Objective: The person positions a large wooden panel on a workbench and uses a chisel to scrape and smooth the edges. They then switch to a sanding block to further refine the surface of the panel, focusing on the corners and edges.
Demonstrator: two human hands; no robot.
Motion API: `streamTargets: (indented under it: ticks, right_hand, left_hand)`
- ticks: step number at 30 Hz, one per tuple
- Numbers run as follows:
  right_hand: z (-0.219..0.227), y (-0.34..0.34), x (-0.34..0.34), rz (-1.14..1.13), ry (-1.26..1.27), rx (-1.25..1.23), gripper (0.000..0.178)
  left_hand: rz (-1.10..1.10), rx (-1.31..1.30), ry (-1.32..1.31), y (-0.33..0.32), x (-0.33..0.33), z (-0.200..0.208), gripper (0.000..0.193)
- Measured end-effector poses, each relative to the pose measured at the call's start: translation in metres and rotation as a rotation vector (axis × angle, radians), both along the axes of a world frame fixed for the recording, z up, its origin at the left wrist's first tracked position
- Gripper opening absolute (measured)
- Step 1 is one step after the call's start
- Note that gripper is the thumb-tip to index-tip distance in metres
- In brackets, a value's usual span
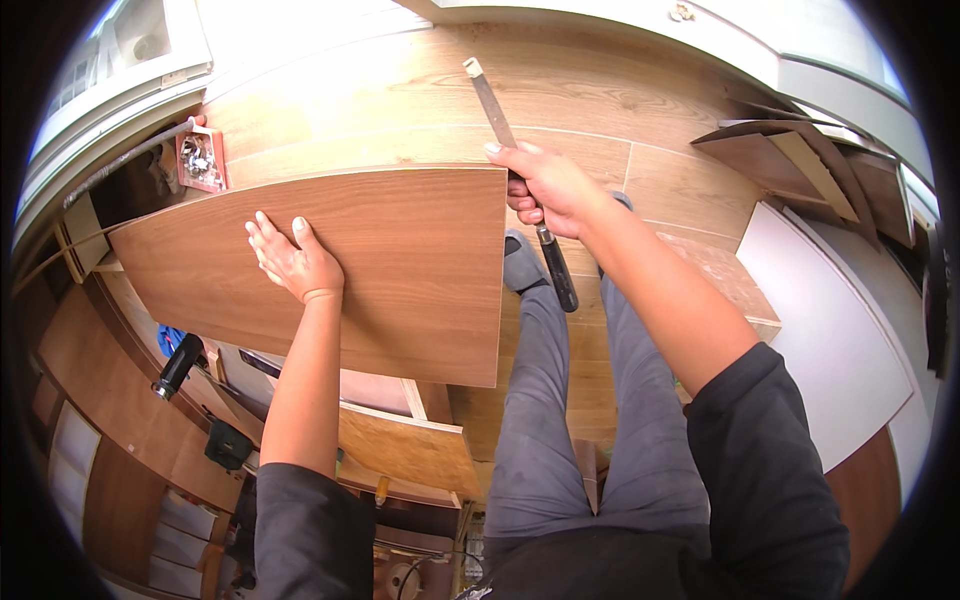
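Observation:
A brown wood-grain board [420, 270] lies across the middle left, its straight right edge close to my right hand. My left hand [292, 262] rests flat on top of the board with the fingers stretched out. In my right hand [553, 190] is a long flat file [492, 108], gripped around its middle at the board's far right corner. The file's metal blade points away from me, with a pale tip, and its black handle hangs toward my legs. Whether the file touches the board edge is hard to tell.
A red box of small metal fittings [203, 158] sits beyond the board's left end. Below the board are a black cylindrical tool [178, 367] and a plywood piece [410, 442]. At right, a white panel [825, 320] and stacked boards [775, 165] flank a wooden block [720, 275].

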State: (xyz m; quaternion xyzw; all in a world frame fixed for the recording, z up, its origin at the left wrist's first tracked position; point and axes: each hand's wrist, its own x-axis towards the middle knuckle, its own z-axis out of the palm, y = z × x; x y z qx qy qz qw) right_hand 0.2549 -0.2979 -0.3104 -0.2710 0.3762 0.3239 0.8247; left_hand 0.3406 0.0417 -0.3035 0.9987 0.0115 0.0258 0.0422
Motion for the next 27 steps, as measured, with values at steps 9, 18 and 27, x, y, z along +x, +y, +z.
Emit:
streamTargets:
  ticks: [9, 18, 27]
  right_hand:
    - [-0.002, 0.0, -0.036, -0.128, -0.155, 0.012, 0.023]
    - [-0.002, 0.009, -0.03, -0.204, -0.081, -0.004, 0.028]
    - [0.005, -0.005, -0.074, -0.007, -0.045, -0.563, 0.039]
  left_hand:
    - [0.015, -0.005, 0.023, 0.0, 0.001, 0.003, 0.067]
    - [0.015, -0.006, 0.026, -0.003, 0.001, 0.004, 0.068]
    - [0.017, -0.041, 0.031, 0.005, 0.001, -0.002, 0.072]
